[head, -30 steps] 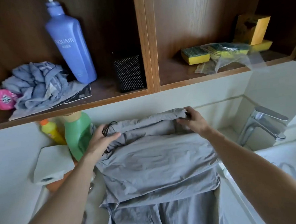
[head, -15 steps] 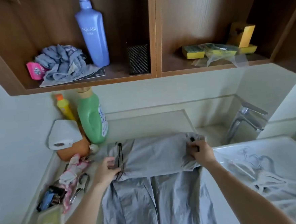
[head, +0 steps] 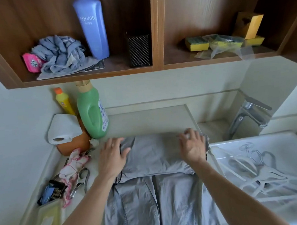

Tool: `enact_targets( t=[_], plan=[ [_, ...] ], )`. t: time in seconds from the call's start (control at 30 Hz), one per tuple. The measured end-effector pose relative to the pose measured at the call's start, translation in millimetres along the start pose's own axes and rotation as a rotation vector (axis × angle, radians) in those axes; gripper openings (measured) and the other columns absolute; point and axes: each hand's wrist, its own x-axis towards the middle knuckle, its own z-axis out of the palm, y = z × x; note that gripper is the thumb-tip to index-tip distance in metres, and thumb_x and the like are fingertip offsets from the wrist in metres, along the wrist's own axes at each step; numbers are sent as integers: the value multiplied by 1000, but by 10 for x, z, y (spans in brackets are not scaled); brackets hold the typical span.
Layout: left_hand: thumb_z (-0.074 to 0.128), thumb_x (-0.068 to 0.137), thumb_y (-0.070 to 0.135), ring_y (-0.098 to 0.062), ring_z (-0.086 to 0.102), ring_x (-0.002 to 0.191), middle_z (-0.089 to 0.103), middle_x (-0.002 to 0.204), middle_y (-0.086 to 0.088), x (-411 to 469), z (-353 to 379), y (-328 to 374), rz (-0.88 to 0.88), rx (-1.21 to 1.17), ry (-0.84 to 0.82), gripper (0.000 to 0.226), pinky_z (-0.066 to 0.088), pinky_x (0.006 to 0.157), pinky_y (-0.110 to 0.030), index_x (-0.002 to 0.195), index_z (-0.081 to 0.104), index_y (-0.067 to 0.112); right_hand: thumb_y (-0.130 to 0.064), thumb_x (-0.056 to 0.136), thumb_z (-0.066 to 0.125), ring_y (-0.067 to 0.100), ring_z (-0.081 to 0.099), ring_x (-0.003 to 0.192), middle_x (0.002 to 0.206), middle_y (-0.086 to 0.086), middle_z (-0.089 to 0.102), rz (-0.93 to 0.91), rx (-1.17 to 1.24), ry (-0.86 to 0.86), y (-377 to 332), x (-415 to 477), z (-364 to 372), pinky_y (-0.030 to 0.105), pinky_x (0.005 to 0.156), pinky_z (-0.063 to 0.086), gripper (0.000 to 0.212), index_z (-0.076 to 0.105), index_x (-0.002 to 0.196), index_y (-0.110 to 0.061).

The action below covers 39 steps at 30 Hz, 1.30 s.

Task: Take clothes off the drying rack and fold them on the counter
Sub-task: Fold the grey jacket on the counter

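Grey trousers (head: 156, 154) lie on the pale counter (head: 148, 119), their far part folded back into a flat band over the two legs, which run toward me. A black drawstring (head: 118, 179) trails at the band's left end. My left hand (head: 112, 154) rests flat with spread fingers on the band's left end. My right hand (head: 193, 145) lies on the right end, fingers bent and slightly blurred, gripping nothing that I can see. No drying rack is in view.
Left of the trousers are a green bottle (head: 92, 112), a yellow bottle (head: 64, 101), a paper roll (head: 62, 129), a pink-white cloth (head: 74, 166), scissors (head: 81, 180) and a wipes pack (head: 46, 221). At the right, a sink (head: 287, 143) holds white hangers (head: 254, 173) below a tap (head: 250, 115). Shelves hang overhead.
The folded end of the trousers came down from mid-air onto the counter. Both hands let go of its corners and now lie on top of the fold.
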Motion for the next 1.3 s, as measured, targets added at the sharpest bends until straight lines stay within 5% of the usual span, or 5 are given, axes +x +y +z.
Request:
enact_targets(
  t=[0.23,0.63,0.87,1.1,1.3],
  plan=[
    [-3,63,96,-23,-11,153,-16,166,-3,-122,478,-55,-106,130,-540,110,0,122,-49,154,-19,36,-63,98,11,21,5,153,166,-3,5,-36,2,-408,-159,-197,477,41,123,0,68,12,158,-30],
    [15,66,99,-26,-23,150,-28,163,-3,-270,399,-508,-348,89,-704,110,-4,118,-63,151,-24,40,-63,98,14,18,18,150,164,-2,20,59,3,-367,361,-219,646,35,123,12,71,23,156,-25],
    [63,79,71,-33,37,139,33,152,-9,482,80,-373,-136,220,-688,87,31,113,-52,148,38,25,-53,87,62,25,52,120,129,0,56,-9,-21,-604,351,659,227,35,97,43,39,62,118,-29],
    [84,61,62,-32,28,145,17,162,-8,822,287,-493,-6,242,-886,130,31,115,-51,157,6,23,-52,66,83,28,33,142,156,2,31,-136,-155,-905,553,936,182,44,113,33,111,21,154,-27],
    [89,71,30,-26,62,105,63,125,-12,824,116,-535,-68,134,-869,67,49,87,-34,125,54,10,-46,70,82,29,61,107,114,5,64,-33,-159,-743,466,890,187,34,80,43,52,59,111,-22]
  ],
)
